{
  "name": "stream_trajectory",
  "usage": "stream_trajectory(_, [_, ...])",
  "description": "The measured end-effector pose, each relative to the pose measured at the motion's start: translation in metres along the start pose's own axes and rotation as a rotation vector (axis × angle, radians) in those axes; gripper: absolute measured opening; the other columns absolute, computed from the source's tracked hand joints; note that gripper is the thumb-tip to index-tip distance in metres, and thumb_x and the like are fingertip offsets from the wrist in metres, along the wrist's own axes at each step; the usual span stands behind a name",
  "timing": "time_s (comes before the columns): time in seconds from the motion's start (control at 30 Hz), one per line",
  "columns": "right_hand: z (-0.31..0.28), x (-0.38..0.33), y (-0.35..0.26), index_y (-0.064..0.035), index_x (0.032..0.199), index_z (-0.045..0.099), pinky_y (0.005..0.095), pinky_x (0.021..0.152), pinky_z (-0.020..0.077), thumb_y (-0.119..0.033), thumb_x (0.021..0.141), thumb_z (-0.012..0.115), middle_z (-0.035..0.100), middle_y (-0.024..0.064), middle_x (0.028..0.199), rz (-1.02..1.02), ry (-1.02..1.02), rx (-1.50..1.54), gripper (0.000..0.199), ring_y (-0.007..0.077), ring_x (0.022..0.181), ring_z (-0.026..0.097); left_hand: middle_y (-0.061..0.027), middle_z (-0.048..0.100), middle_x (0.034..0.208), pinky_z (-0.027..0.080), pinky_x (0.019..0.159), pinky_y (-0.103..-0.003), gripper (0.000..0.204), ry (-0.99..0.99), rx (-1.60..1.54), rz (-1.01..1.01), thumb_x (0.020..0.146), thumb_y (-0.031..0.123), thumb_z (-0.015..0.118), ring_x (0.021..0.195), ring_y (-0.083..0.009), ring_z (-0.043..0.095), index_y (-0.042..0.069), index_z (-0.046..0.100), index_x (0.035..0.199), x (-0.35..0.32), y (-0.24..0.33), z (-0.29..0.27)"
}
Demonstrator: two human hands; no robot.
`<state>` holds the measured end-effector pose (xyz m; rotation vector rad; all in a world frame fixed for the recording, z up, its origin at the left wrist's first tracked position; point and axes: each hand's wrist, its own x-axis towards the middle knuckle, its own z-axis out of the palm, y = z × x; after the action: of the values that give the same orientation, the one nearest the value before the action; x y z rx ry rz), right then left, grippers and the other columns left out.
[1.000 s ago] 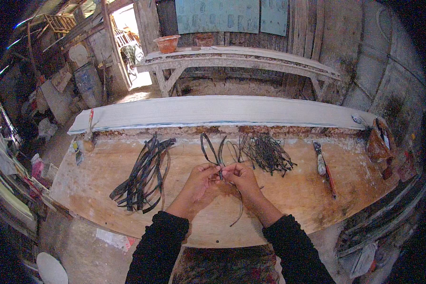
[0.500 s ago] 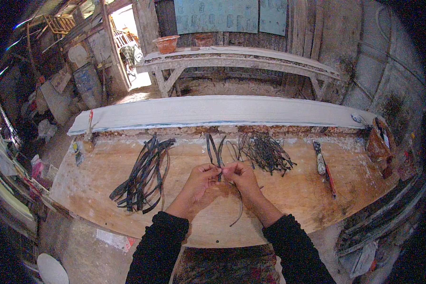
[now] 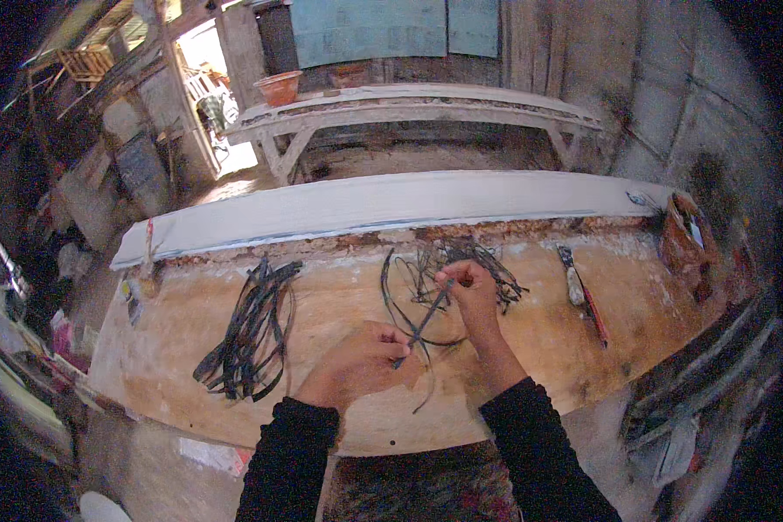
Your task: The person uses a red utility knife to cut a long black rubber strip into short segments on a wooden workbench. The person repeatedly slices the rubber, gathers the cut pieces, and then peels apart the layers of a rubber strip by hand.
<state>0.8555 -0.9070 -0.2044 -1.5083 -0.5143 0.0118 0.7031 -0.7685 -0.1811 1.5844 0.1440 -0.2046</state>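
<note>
A dark flat strip (image 3: 428, 318) runs slantwise between my two hands over the wooden board. My left hand (image 3: 376, 350) pinches its near end between thumb and fingers. Farther up and to the right, my right hand (image 3: 471, 289) grips the strip's other end. A loose length of strip curves out on the board beyond my left hand, and a thin piece trails toward me beneath it. Left of my hands lies a bundle of wide dark strips (image 3: 245, 335). Behind my right hand is a tangled pile of thinner strips (image 3: 496, 271), partly hidden by that hand.
On the board's right lie a putty knife (image 3: 573, 283) and a red-handled tool (image 3: 596, 318). A brown bag (image 3: 685, 235) stands at the right end. A long white panel (image 3: 391, 202) borders the far edge. Beyond it a bench (image 3: 409, 113) carries an orange bowl (image 3: 279, 88).
My hands have moved apart: the right went up and away to the right, the left came slightly nearer. The strip is now stretched between them. The whole view has shifted a little.
</note>
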Motion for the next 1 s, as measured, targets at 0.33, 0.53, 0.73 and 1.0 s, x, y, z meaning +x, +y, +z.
stream_trajectory(0.33, [0.018, -0.005, 0.025, -0.006, 0.079, 0.06, 0.0233, 0.055, 0.0404, -0.013, 0.072, 0.065, 0.057, 0.0015, 0.067, -0.033, -0.04, -0.153, 0.011, 0.0095, 0.062, 0.051, -0.0004, 0.055, 0.067, 0.039, 0.053, -0.021, 0.012, -0.121, -0.242, 0.062, 0.071, 0.011, 0.066, 0.059, -0.0087, 0.051, 0.004, 0.057, 0.075, 0.001, -0.01, -0.012])
stream_trajectory(0.53, [0.016, -0.005, 0.016, -0.0047, 0.087, 0.059, 0.0265, 0.052, 0.0434, -0.011, 0.073, 0.062, 0.058, 0.0092, 0.074, -0.457, -0.054, -0.428, 0.016, 0.0164, 0.06, 0.055, -0.0022, 0.055, 0.067, 0.04, 0.053, -0.022, 0.01, 0.133, -0.497, 0.105, 0.071, 0.009, 0.064, 0.06, -0.0103, 0.052, 0.004, 0.056, 0.073, -0.001, -0.007, -0.008])
stream_trajectory(0.73, [0.016, -0.011, 0.004, -0.0068, 0.099, 0.057, 0.0263, 0.055, 0.044, -0.011, 0.075, 0.061, 0.057, 0.0079, 0.078, -0.351, -0.072, -0.35, 0.025, 0.0158, 0.064, 0.055, -0.0044, 0.057, 0.07, 0.043, 0.054, -0.024, 0.007, 0.015, -0.436, 0.116, 0.073, 0.007, 0.061, 0.06, -0.0123, 0.054, 0.003, 0.056, 0.074, 0.009, -0.016, -0.016])
stream_trajectory(1.0, [0.027, -0.016, 0.009, -0.0066, 0.107, 0.054, 0.0256, 0.059, 0.0435, -0.005, 0.075, 0.059, 0.054, 0.0079, 0.081, -0.413, -0.088, -0.294, 0.032, 0.014, 0.067, 0.052, -0.0034, 0.057, 0.071, 0.042, 0.055, -0.023, 0.009, 0.151, -0.188, 0.195, 0.073, 0.009, 0.062, 0.061, -0.0111, 0.053, 0.003, 0.057, 0.075, -0.005, 0.001, 0.003])
